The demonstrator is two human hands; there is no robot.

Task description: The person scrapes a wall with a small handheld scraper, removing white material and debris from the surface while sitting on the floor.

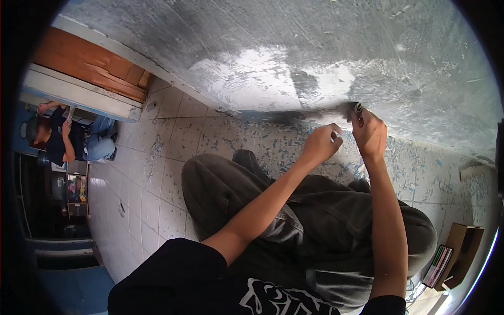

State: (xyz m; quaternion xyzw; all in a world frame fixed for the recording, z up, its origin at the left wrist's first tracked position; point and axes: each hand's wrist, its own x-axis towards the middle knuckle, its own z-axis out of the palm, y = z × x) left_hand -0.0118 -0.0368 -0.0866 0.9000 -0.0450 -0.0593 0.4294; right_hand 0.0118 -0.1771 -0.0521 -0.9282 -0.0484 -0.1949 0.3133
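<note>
My right hand point(370, 132) grips a slim hand tool point(358, 108) low against the grey wall point(409, 78). The tool's round, metallic end faces me; its working part is hidden by my fingers and shadow. To its left, my left hand point(321, 142) hovers over the floor close to the wall base, fingers loosely curled and thumb apart, with nothing visible in it. Scraped white patches point(256, 78) break up the wall's mottled grey surface. Blue and pale paint flakes point(275, 145) lie thickly on the tiles beneath both hands.
My bent legs point(236, 189) rest on the tiled floor point(173, 134). At far left another person point(75, 138) sits by a doorway frame point(82, 92) with raised hands. A cardboard box point(462, 252) and thin stacked cases point(438, 265) stand at lower right.
</note>
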